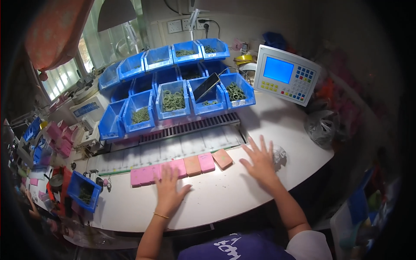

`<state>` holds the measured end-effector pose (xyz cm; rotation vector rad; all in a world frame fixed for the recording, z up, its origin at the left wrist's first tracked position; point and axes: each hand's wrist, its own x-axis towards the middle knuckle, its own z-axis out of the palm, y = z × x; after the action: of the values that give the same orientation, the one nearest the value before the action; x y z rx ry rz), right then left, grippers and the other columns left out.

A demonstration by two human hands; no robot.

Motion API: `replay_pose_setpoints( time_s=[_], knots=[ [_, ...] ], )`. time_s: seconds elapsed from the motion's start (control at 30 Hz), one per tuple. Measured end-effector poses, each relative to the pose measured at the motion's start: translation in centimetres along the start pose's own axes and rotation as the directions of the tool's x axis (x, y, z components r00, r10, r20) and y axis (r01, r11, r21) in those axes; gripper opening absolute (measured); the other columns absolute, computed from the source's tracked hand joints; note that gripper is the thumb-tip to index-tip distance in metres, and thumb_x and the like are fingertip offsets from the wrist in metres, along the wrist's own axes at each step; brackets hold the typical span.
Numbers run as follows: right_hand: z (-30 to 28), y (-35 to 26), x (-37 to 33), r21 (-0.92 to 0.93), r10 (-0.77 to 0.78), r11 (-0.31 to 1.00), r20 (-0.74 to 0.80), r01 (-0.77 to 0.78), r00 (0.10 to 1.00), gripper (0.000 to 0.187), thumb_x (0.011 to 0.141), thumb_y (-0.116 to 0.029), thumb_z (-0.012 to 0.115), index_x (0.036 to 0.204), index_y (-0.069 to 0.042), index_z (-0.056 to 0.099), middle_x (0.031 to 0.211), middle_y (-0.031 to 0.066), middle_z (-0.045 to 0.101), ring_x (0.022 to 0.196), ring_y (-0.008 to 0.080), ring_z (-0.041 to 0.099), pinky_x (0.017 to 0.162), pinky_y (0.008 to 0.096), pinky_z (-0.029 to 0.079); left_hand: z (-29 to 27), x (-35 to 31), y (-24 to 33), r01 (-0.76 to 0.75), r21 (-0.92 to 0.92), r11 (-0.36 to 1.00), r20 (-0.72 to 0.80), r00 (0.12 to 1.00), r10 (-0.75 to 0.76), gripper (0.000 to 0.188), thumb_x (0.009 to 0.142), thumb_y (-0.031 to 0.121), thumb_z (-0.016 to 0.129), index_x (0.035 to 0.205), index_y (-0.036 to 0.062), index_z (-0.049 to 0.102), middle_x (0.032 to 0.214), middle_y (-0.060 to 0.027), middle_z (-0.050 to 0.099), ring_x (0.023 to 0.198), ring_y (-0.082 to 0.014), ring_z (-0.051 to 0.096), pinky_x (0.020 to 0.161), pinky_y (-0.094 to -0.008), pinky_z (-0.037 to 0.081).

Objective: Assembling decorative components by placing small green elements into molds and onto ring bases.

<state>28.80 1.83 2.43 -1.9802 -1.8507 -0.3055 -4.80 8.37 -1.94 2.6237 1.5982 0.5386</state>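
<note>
My left hand (170,193) is open, its fingers spread at the near edge of a row of flat rectangular blocks. Its fingertips overlap the pink blocks (144,175); whether they press on them I cannot tell. Farther right in the row come a tan block (192,166) and a pink block (207,163). At the right end another tan block (222,159) sits at an angle. My right hand (261,164), also open with fingers apart, hovers over or rests on the white table to the right of that block. Beside it is a crumpled clear plastic piece (280,155). Neither hand holds anything.
Tiered blue bins (173,113), several with green rings, stand behind a pale lined panel (190,145). A phone (206,87) leans in one bin. A keypad console (298,76) with a blue screen and a plastic bag (322,128) are at right; a blue bin (74,190) is at left.
</note>
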Motion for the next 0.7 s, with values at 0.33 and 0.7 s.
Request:
replay_pose_setpoints(
  time_s=[0.33,0.7],
  knots=[
    [1.0,4.5,-4.0,-0.268,-0.017,0.963,-0.161,-0.027,0.987,0.039,0.087,-0.025,0.067,0.122,-0.01,0.064,0.119,0.0132,0.064,0.124,0.0346,0.049,0.115,0.0589,0.019,6.8,9.5,11.5,-0.331,-0.173,0.927,-0.05,0.943,0.328,0.073,0.085,0.05,0.064,0.14,0.0055,0.047,0.147,-0.018,0.044,0.137,-0.0379,0.038,0.115,-0.0601,0.015],
    [3.3,-6.2,-6.1,0.57,0.196,0.756,0.272,-0.321,0.942,0.088,0.081,-0.041,0.075,0.146,0.004,0.034,0.12,0.0176,0.059,0.089,0.0221,0.065,0.079,0.034,0.052,4.1,-0.7,8.6,-0.24,-0.733,0.636,-0.117,0.966,0.229,0.073,0.077,0.015,0.074,0.143,0.0123,0.044,0.143,-0.0153,0.047,0.13,-0.0383,0.043,0.108,-0.0454,0.035]
  ],
)
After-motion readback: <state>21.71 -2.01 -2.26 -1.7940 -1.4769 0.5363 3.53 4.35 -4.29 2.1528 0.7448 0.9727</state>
